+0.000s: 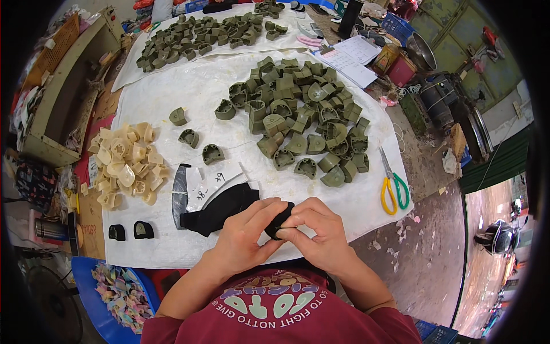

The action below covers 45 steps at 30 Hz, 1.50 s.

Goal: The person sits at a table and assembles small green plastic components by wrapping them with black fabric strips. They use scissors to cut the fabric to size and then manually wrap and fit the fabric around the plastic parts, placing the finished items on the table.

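Close to my body, a black-covered shoe heel [279, 221] is held between both hands. My left hand [242, 234] grips it from one side, its fingers curled over the top. My right hand [318, 234] pinches the other side between thumb and fingers. Most of the heel is hidden by the fingers. Beside my left hand lie black fabric pieces [220, 211], with white card pieces [212, 182] and a dark curved strip [180, 196] next to them. Two small black-covered heels, one [117, 232] left of the other [143, 230], sit at the cloth's near left.
Olive-green heels [309, 109] are piled ahead; another pile [197, 39] lies farther back. Beige heels [127, 163] are heaped at left. Scissors [391, 188] with yellow and green handles lie right. A blue basin [86, 286] of scraps stands lower left. Papers [352, 57] lie far right.
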Available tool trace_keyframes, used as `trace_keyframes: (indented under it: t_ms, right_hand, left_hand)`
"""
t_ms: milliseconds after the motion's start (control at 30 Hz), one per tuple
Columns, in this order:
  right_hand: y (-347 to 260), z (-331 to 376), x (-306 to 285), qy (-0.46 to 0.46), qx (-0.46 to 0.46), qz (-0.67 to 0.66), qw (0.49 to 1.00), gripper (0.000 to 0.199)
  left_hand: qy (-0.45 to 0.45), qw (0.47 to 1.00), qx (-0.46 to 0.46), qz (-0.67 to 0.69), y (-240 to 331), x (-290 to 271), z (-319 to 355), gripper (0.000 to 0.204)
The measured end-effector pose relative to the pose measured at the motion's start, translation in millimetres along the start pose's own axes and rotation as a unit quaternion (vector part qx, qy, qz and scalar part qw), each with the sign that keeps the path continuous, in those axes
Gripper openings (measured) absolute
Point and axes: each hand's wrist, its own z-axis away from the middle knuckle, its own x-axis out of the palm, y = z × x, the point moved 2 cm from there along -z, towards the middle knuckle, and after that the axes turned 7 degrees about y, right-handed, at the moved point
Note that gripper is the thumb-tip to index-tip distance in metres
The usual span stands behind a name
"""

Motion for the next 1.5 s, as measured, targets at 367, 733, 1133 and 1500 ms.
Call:
trace_keyframes:
  t_ms: [367,733,1133,1500]
  right_hand:
    - [1,-4,1,0.045,0.064,0.025,0.997,0.015]
    - [5,-2,-4,0.032,0.041,-0.002,0.999,0.011]
    - [0,-16,-6,0.033,0.104,-0.105,0.989,0.025]
    - [19,-13,-1,-0.068,0.078,-0.143,0.984,0.034]
  left_hand:
    - [0.034,0.990,-0.100,0.096,-2,14,12,0.060]
    - [0.071,0.912,-0.161,0.370,-22,13,17,0.057]
    - [0.078,0.834,-0.215,0.502,-22,14,24,0.046]
    - [0.064,0.762,-0.266,0.587,-31,17,30,0.039]
